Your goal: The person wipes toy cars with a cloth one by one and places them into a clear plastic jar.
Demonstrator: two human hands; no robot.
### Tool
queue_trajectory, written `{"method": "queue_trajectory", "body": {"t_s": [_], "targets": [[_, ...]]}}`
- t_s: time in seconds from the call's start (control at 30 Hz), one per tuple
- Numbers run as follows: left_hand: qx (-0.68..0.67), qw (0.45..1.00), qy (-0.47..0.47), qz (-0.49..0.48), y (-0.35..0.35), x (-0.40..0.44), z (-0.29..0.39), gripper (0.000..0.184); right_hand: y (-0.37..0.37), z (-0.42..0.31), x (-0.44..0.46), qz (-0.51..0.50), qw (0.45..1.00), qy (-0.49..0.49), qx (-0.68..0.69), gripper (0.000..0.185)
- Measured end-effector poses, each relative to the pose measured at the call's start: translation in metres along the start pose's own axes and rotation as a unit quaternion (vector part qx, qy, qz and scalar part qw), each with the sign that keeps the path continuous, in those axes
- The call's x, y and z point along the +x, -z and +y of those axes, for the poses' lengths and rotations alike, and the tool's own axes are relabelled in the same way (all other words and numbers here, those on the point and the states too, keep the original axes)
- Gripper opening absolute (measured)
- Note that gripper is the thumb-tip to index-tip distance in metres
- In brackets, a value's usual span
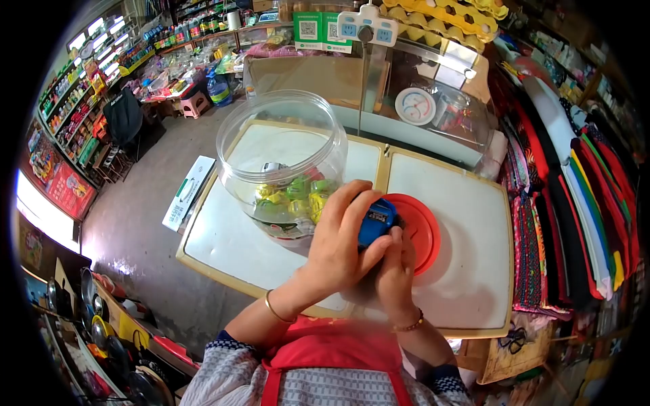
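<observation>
Both my hands are closed around a small blue case with a dark printed label (377,220), shaped like a tape measure. My left hand (342,233) wraps it from the left, fingers over its top. From below right, my right hand (396,267) presses its fingertips against its lower edge; part of the case is hidden by the hands. Just left of them stands a large clear plastic jar (233,196), open at the top, with several yellow and green items (291,196) inside. A round red lid (423,233) lies on the table behind my right hand.
The white table (460,203) has a tan edge. Behind it is a glass display case (433,139) with a round dial scale inside, a power strip (367,26) and egg trays (440,24) above. Folded fabrics (542,237) crowd the right side; a white box (189,193) sits left.
</observation>
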State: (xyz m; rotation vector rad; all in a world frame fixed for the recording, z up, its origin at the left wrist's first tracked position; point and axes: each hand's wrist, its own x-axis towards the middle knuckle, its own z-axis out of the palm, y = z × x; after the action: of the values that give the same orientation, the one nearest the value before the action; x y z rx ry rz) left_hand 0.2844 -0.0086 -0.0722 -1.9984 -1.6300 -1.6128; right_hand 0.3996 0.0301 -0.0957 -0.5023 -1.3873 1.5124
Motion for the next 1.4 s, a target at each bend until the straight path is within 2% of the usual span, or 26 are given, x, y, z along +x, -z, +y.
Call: {"method": "queue_trajectory", "body": {"t_s": [0.1,0.27,0.33,0.37,0.43,0.47,0.5,0.57,0.6,0.63,0.7,0.73,0.77,0.87,0.9,1.0,1.07,1.13,1.2,1.23,1.3,1.33,1.37,1.4], "targets": [[0.073,0.995,-0.049,0.042,0.019,0.014,-0.001,0.058,-0.011,-0.012,0.014,-0.032,0.998,0.031,-0.044,0.028],[0.157,0.976,-0.063,0.136,0.062,0.06,-0.017,0.045,-0.052,-0.028,0.07,-0.119,0.989,0.076,-0.034,0.028],[0.157,0.976,0.001,0.149,0.077,0.075,-0.03,0.044,-0.069,-0.032,0.099,-0.184,0.973,0.108,-0.081,0.031],[0.152,0.976,0.037,0.151,0.084,0.08,-0.035,0.045,-0.077,-0.033,0.11,-0.184,0.974,0.108,-0.081,0.034],[0.163,0.973,0.064,0.15,0.092,0.086,-0.048,0.046,-0.08,-0.028,0.13,-0.229,0.972,0.011,-0.041,0.036],[0.168,0.971,0.098,0.142,0.095,0.085,-0.055,0.047,-0.083,-0.02,0.138,-0.224,0.973,0.052,-0.029,0.036],[0.17,0.97,0.098,0.146,0.096,0.083,-0.062,0.047,-0.083,-0.017,0.141,-0.228,0.972,0.053,-0.029,0.036],[0.296,0.941,0.081,0.143,0.095,0.078,-0.075,0.049,-0.079,-0.014,0.145,-0.199,0.969,0.11,-0.101,0.036],[0.294,0.943,0.092,0.128,0.095,0.077,-0.074,0.048,-0.078,-0.015,0.145,-0.216,0.974,0.038,-0.052,0.035],[0.292,0.943,0.096,0.125,0.094,0.077,-0.074,0.048,-0.075,-0.016,0.144,-0.215,0.975,0.033,-0.054,0.035],[0.293,0.945,0.018,0.145,0.092,0.078,-0.072,0.043,-0.067,-0.017,0.139,-0.218,0.976,0.008,-0.031,0.033],[0.269,0.949,-0.013,0.164,0.091,0.079,-0.067,0.036,-0.066,-0.026,0.133,-0.22,0.975,-0.001,0.032,0.031],[0.265,0.946,-0.036,0.181,0.087,0.078,-0.063,0.033,-0.057,-0.022,0.136,-0.194,0.981,0.02,-0.017,0.035],[0.205,0.961,-0.066,0.173,0.068,0.069,-0.042,0.032,-0.035,-0.058,0.127,-0.206,0.975,-0.038,0.076,0.033],[0.173,0.97,-0.084,0.151,0.061,0.065,-0.038,0.034,-0.023,-0.071,0.126,-0.202,0.974,-0.058,0.082,0.033],[0.042,0.991,-0.048,0.115,0.02,0.041,-0.036,0.042,0.003,-0.089,0.122,-0.119,0.988,-0.054,0.081,0.04],[0.051,0.993,-0.066,0.082,-0.006,0.024,-0.036,0.048,0.019,-0.098,0.119,-0.079,0.996,-0.017,0.041,0.044],[0.043,0.996,-0.061,0.057,-0.039,0.001,-0.047,0.051,0.033,-0.097,0.117,-0.033,0.998,-0.037,0.042,0.041],[-0.007,0.997,0.077,0.022,-0.078,-0.028,-0.074,0.055,0.044,-0.086,0.116,0.006,0.999,-0.032,0.027,0.039],[-0.008,0.997,0.078,0.022,-0.095,-0.046,-0.09,0.055,0.055,-0.071,0.115,0.023,1.0,-0.005,0.008,0.034],[-0.011,0.974,0.223,-0.035,-0.123,-0.074,-0.118,0.058,0.081,-0.029,0.113,0.045,0.997,0.025,-0.058,0.025],[-0.013,0.974,0.224,-0.034,-0.129,-0.079,-0.122,0.058,0.094,-0.005,0.108,0.032,0.986,0.043,-0.157,0.024],[-0.032,0.965,0.255,-0.059,-0.133,-0.082,-0.125,0.058,0.116,0.031,0.104,-0.002,0.968,-0.004,-0.253,0.024],[-0.051,0.953,0.285,-0.085,-0.138,-0.085,-0.13,0.058,0.131,0.057,0.096,-0.078,0.89,0.099,-0.438,0.028]]}}
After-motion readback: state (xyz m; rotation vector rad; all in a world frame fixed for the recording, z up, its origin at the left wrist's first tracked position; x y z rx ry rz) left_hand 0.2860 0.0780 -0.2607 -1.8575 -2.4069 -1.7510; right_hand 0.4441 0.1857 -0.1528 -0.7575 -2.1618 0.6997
